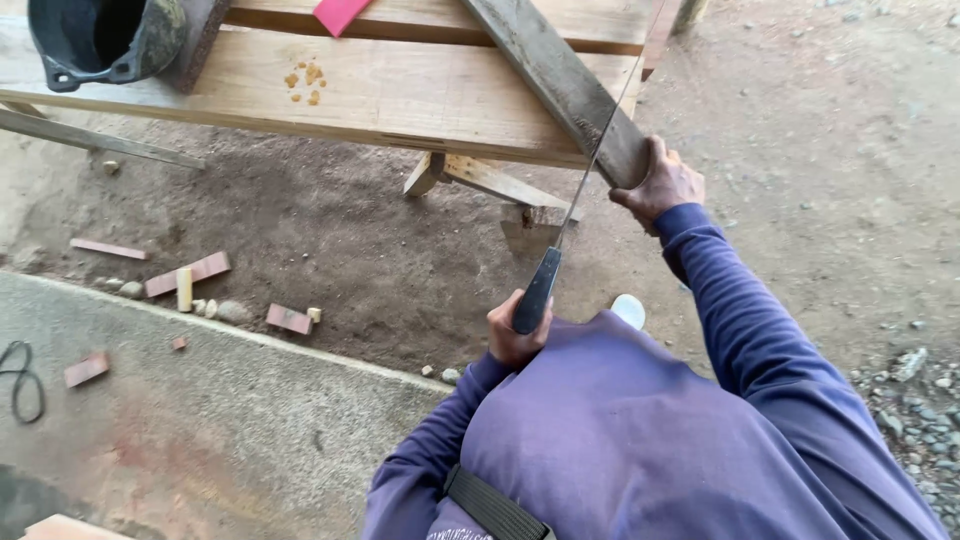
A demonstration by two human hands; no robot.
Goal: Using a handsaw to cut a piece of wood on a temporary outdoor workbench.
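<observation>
Left hand (516, 335) around thin-bladed saw (560, 235), grey plank (565, 85).

Left hand (515, 335) on a handsaw (560, 230), right hand (660, 185) gripping a grey plank (560, 80) on a wooden bench (380, 95).

The dark bucket (105, 38) at eleven o'clock is running off the top edge, as is the pink piece (338, 14) at twelve. The saw (590, 165) blade is showing edge-on — its teeth too thin to make out — while the grey board (565, 85) is hiding the right hand (662, 185) fingertips.
</observation>
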